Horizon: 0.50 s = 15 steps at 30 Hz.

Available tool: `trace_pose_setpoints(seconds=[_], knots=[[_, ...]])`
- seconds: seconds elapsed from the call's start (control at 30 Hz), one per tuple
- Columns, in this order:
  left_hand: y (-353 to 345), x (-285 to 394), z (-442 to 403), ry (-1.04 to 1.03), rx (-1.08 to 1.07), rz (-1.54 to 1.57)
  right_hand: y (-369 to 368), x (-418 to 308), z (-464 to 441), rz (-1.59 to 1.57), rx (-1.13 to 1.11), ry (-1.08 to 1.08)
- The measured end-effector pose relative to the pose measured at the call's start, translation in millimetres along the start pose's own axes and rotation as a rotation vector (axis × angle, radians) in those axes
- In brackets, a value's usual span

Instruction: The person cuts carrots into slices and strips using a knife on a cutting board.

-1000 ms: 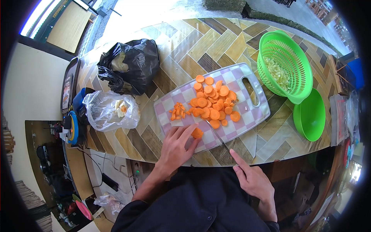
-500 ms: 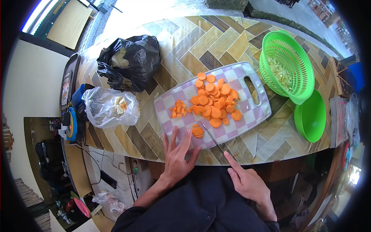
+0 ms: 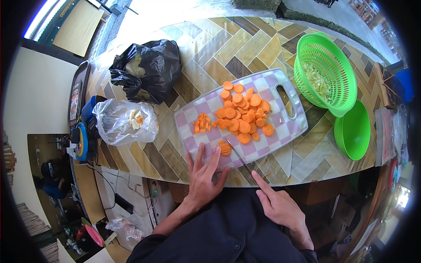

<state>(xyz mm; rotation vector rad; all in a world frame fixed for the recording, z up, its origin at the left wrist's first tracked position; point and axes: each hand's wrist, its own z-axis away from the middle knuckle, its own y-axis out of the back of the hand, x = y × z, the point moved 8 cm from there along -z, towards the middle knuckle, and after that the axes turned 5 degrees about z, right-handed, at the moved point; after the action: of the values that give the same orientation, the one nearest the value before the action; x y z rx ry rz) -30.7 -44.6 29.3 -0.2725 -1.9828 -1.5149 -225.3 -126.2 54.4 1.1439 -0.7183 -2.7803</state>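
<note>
On the checkered cutting board (image 3: 272, 147) lies a heap of round carrot slices (image 3: 244, 115), with a small pile of cut carrot pieces (image 3: 202, 123) to its left. A stack of carrot strips (image 3: 224, 148) is close to the board's front edge. My left hand (image 3: 204, 179) has its fingers stretched out and apart, one fingertip touching or right beside those strips. My right hand (image 3: 280, 206) grips a knife (image 3: 239, 156), index finger extended along it. The blade reaches over the board's front edge, its tip just right of the strips. The knife's handle is hidden in my hand.
A green colander (image 3: 326, 74) with shredded pale vegetable stands at the right, beside a green bowl (image 3: 352, 131). To the left are a black plastic bag (image 3: 158, 65) and a clear plastic bag (image 3: 112, 125) holding scraps. A dark tray (image 3: 79, 92) stands at the table's left edge.
My right hand and the knife have shifted slightly to the left. My left hand has edged a little to the right by the carrot strips. The carrot heap looks unchanged.
</note>
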Motion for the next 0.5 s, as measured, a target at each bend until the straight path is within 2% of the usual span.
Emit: trace_pose_setpoints(seconds=[0.23,0.33,0.5], knots=[[19,-11,-28,0.037,0.071,0.16,5,3,2,-0.015,0.028,0.002],[14,-17,-41,-0.009,-0.014,0.217,3,5,2,0.0,0.025,0.012],[11,-19,-43,-0.041,-0.003,0.206,-1,5,2,0.0,0.001,-0.012]])
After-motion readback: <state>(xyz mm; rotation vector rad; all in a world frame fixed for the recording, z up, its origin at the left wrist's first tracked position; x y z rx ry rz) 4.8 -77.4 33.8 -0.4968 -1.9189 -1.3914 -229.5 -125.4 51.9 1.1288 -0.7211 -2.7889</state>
